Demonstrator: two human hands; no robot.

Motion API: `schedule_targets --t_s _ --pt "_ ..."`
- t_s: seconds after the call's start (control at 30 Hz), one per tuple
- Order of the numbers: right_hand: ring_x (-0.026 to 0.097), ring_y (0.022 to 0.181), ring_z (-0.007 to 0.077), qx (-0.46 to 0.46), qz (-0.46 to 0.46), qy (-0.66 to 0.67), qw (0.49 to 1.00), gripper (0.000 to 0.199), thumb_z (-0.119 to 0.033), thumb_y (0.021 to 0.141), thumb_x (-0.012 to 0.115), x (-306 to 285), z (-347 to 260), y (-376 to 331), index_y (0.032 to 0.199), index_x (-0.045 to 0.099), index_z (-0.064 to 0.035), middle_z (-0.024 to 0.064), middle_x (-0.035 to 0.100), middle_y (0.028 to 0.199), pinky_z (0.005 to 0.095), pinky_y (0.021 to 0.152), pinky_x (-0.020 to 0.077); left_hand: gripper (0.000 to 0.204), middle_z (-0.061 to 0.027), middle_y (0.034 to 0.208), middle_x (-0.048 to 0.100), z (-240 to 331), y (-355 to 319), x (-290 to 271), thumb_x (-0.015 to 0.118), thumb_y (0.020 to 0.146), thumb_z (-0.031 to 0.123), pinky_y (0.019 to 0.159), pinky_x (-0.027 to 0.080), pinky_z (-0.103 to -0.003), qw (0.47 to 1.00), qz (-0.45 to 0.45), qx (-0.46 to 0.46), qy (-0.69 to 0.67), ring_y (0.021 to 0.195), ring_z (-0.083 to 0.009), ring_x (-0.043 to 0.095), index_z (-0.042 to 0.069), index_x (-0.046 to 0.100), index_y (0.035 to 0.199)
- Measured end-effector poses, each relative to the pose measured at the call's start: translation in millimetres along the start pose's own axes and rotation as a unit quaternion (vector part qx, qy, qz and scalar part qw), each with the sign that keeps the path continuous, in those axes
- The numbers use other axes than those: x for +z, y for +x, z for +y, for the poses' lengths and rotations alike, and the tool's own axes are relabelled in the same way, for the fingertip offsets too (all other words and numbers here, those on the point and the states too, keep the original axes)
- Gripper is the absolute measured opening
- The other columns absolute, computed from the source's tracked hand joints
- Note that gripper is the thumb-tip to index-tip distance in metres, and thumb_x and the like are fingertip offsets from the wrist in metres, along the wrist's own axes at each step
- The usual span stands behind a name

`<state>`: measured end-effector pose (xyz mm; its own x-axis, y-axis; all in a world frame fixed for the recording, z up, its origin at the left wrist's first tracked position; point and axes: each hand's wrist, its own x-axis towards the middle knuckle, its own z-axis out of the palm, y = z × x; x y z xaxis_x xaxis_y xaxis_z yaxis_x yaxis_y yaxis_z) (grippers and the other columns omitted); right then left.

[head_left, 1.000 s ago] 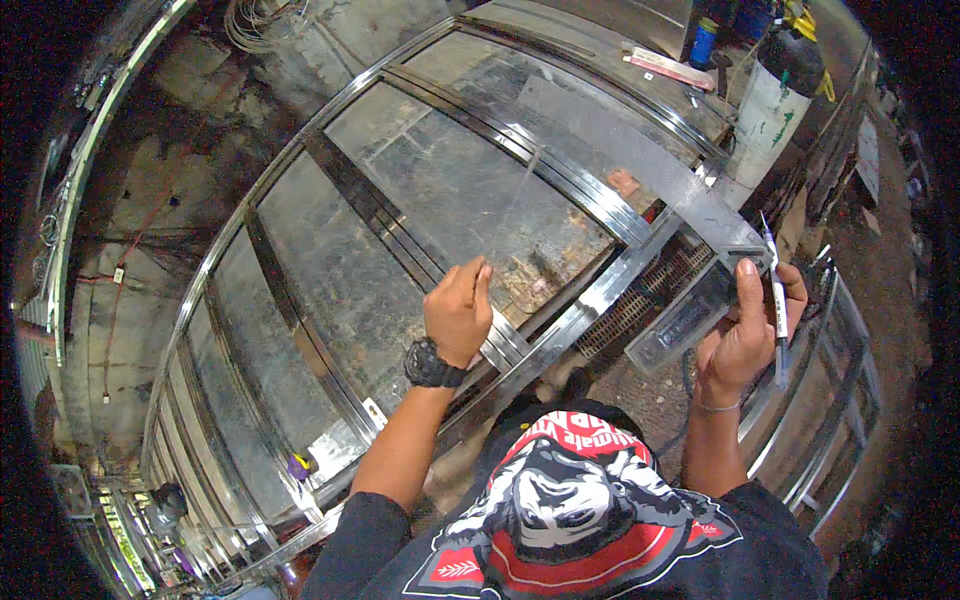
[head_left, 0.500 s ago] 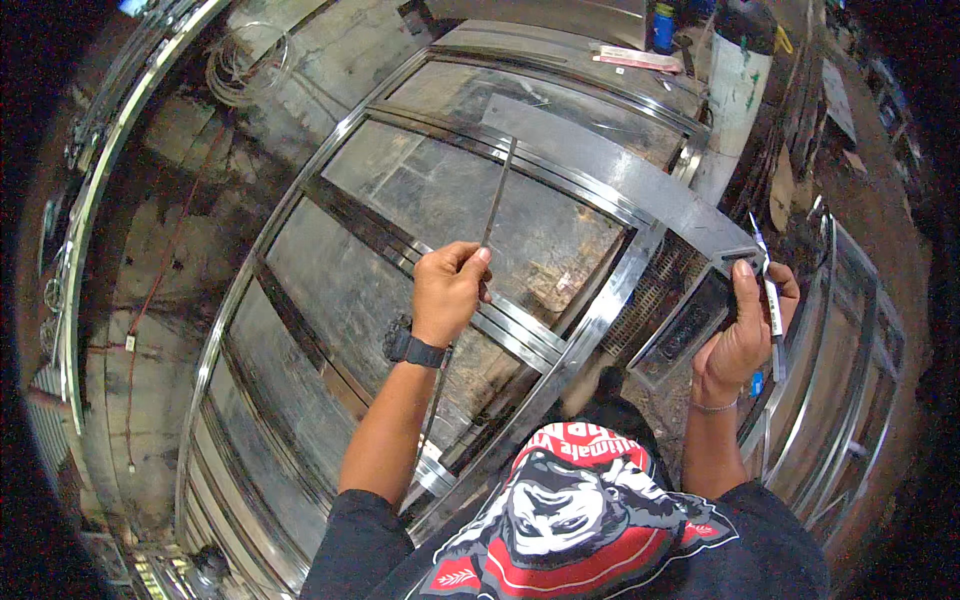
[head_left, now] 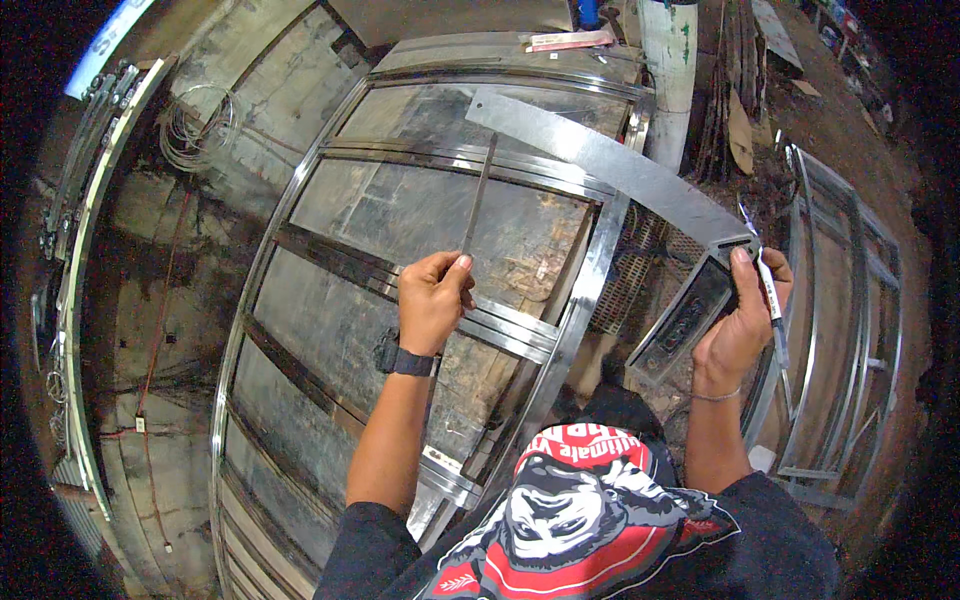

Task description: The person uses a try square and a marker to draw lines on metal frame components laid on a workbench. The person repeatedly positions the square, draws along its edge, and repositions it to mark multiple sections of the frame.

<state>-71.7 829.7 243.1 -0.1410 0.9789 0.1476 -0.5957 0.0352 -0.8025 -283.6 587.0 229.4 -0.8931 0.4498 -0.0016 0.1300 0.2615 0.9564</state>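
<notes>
My right hand (head_left: pixel 738 325) is closed on the corner of a try square, its thumb on top. The square's long metal blade (head_left: pixel 610 160) reaches up and left across a shiny metal frame (head_left: pixel 590 285), and its thick stock (head_left: pixel 682 318) slants down and left. A slim white pen (head_left: pixel 772 285) is tucked between the fingers of that hand. My left hand (head_left: pixel 432 300) pinches a thin dark metal strip (head_left: pixel 480 195). The strip's far end lies close to the blade's lower edge; whether they touch I cannot tell. Below the fist the strip runs behind my wrist.
More metal framing (head_left: pixel 840 330) stands at the right. A pale cylinder (head_left: pixel 668 80) and a pink-and-white box (head_left: pixel 568 40) are at the back. Coiled wire (head_left: pixel 200 128) lies on the floor at the left, near a thin red cable (head_left: pixel 165 310).
The whole view has shifted, with the frame now further left and higher. Both hands keep their grips. The square and the strip sit slightly to the right relative to the frame.
</notes>
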Motion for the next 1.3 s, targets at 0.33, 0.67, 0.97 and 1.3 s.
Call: schedule_targets --t_s 0.33,0.67,0.97,1.3 --pt "0.061 0.097 0.0154 0.025 -0.015 0.014 0.999 0.032 -0.001 0.09 0.072 7 9 44 0.116 0.053 -0.0041 0.0072 0.063 0.103 0.0303 0.093 0.0488 0.019 -0.0041 0.071 0.068 8 7 8 0.068 0.099 0.016 0.048 0.049 -0.026 0.999 -0.006 -0.045 0.002 0.055 -0.0105 0.062 -0.002 0.074 0.096" --pt "0.063 0.097 0.0171 0.045 -0.048 0.033 0.997 0.032 0.001 0.09 0.071 11 25 107 0.116 0.053 -0.0044 0.0083 0.064 0.105 0.0329 0.093 0.0515 0.019 -0.0052 0.069 0.067 18 15 37 0.067 0.099 0.013 0.046 0.048 -0.026 0.999 -0.003 -0.016 0.051 0.052 -0.0111 0.062 -0.005 0.073 0.095" --pt "0.064 0.095 0.0177 0.052 -0.074 0.018 0.996 0.029 0.001 0.091 0.071 4 43 139 0.115 0.055 -0.004 0.009 0.065 0.104 0.0329 0.092 0.0527 0.022 -0.0043 0.069 0.067 11 19 58 0.067 0.099 0.016 0.047 0.047 -0.027 0.996 -0.024 -0.038 0.077 0.053 -0.0097 0.061 -0.004 0.073 0.096" --pt "0.064 0.097 0.0172 0.056 -0.087 -0.002 0.995 0.028 0.0 0.092 0.071 3 49 149 0.114 0.055 -0.0043 0.0074 0.064 0.104 0.0324 0.092 0.0522 0.021 -0.0009 0.071 0.066 -8 34 59 0.068 0.099 0.018 0.048 0.044 -0.025 0.999 -0.01 -0.042 0.004 0.054 -0.0059 0.054 -0.001 0.073 0.095"
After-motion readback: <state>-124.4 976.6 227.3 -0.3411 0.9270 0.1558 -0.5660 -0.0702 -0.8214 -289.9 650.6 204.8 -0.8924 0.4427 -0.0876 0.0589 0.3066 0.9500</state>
